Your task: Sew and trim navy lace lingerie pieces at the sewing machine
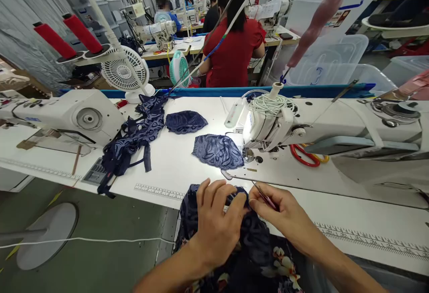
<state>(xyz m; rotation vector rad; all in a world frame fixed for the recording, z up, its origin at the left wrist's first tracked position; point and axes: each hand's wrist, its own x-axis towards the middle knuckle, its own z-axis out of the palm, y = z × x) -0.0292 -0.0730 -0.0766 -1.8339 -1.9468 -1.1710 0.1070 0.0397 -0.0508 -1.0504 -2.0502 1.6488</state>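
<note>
My left hand (217,221) is closed on a navy lace garment (191,212) at the table's front edge, fingers bunching the cloth. Beside it, my right hand (281,212) grips a slim pointed metal tool with a dark pink handle (268,200); its exact kind is not clear. The tool's tip and the right fingertips are close to the gathered cloth. Part of the garment hangs over the lap, and the left fingers hide some of it. Just beyond the hands, a navy lace cup piece (218,150) lies by the needle area of the sewing machine (268,125).
A second lace cup piece (186,121) and a pile of navy lace straps (134,136) lie to the left. Red-handled scissors (304,155) rest under the machine arm. Another sewing machine (67,116) and a white fan (125,69) stand left. A person in red (233,47) sits ahead.
</note>
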